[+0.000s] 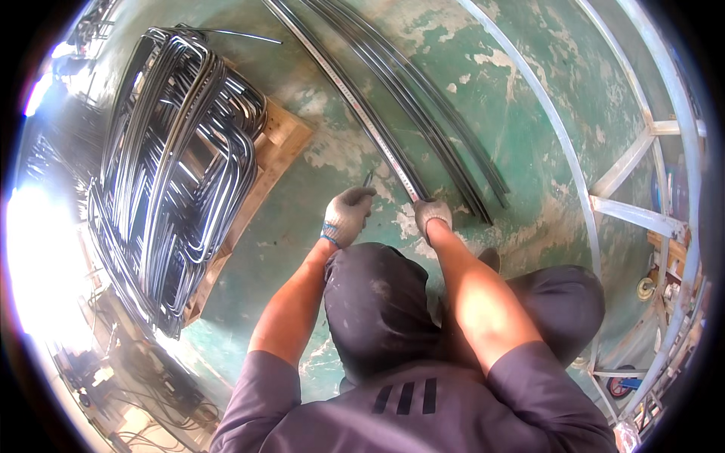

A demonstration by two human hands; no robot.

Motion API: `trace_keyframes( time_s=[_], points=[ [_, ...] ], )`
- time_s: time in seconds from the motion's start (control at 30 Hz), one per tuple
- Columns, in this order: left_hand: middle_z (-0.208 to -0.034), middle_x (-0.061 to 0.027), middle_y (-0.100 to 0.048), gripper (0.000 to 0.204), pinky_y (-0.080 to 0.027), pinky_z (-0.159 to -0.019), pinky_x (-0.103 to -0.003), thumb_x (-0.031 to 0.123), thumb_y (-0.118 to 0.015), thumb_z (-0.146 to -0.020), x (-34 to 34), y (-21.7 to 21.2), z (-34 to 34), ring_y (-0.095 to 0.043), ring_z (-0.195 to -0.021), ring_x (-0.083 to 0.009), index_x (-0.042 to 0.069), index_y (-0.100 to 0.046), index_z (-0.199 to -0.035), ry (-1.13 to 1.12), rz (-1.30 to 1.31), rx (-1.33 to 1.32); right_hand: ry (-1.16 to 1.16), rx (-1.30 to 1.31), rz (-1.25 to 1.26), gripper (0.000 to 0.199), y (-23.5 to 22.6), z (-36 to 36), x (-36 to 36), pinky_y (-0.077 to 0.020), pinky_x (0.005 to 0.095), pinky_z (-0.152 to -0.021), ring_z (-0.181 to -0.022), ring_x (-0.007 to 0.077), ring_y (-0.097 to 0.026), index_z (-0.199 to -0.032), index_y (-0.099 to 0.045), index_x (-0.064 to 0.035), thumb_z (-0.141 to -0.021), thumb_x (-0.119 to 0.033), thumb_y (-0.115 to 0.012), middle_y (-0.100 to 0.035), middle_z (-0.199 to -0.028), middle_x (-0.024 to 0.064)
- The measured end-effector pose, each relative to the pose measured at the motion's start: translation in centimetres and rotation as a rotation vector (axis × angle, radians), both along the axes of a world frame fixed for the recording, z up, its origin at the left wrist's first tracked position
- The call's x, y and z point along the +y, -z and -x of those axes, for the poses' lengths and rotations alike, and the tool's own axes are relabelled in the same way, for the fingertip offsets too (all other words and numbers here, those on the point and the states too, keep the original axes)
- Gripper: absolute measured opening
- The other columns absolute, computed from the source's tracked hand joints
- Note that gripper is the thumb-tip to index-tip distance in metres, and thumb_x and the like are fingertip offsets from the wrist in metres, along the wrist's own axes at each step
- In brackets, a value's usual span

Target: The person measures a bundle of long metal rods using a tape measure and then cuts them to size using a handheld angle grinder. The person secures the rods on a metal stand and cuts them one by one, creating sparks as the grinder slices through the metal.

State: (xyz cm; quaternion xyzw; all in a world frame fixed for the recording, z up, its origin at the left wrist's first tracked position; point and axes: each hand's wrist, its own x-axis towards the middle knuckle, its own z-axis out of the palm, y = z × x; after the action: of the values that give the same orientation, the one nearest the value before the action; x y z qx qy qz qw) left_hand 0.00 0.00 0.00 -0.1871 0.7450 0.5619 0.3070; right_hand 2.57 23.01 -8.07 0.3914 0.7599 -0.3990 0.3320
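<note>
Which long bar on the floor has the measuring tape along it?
The leftmost bar, ending at the right hand: the measuring tape runs along it; the other bars show none.

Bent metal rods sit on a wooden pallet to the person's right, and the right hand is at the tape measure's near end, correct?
Not quite: the head view shows the bent metal rods on a wooden pallet to the person's left. The right hand is at the near end of the tape measure.
</note>
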Motion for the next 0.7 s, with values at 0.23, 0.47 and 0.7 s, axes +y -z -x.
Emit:
trace_keyframes(
  time_s=[0.23,0.47,0.7],
  points=[
    [-0.086,-0.0008,-0.068,0.031,-0.051,-0.057,-0.028,0.021,-0.069,-0.109,1.2,-0.1,1.2,-0.061,-0.065,-0.0083,0.004,-0.081,-0.132,0.160,0.058,0.013,0.013,-0.118,-0.085,0.058,1.0,1.1,-0.3,-0.0598,0.0467,-0.100,-0.123,0.0438,-0.078,-0.120,-0.083,0.0034,-0.102,-0.051,-0.073,-0.081,-0.126,0.0285],
    [-0.087,-0.0012,-0.070,0.032,-0.052,-0.059,-0.029,0.022,-0.070,-0.106,1.5,0.7,1.3,-0.060,-0.067,-0.0086,0.005,-0.084,-0.129,0.316,0.067,-0.003,-0.110,-0.139,-0.085,0.069,1.2,1.6,0.0,-0.0597,0.0473,-0.100,-0.121,0.0425,-0.079,-0.120,-0.083,0.0036,-0.105,-0.063,-0.071,-0.081,-0.122,0.0292],
    [-0.101,-0.0096,-0.084,0.032,-0.061,-0.084,-0.036,0.020,-0.070,-0.104,2.8,0.4,1.8,-0.075,-0.084,-0.0162,0.003,-0.084,-0.127,0.398,0.081,-0.022,0.008,-0.149,-0.051,0.064,0.4,1.8,0.1,-0.0592,0.0472,-0.101,-0.127,0.0438,-0.076,-0.124,-0.082,0.0038,-0.105,-0.057,-0.075,-0.079,-0.128,0.0297]
  ],
)
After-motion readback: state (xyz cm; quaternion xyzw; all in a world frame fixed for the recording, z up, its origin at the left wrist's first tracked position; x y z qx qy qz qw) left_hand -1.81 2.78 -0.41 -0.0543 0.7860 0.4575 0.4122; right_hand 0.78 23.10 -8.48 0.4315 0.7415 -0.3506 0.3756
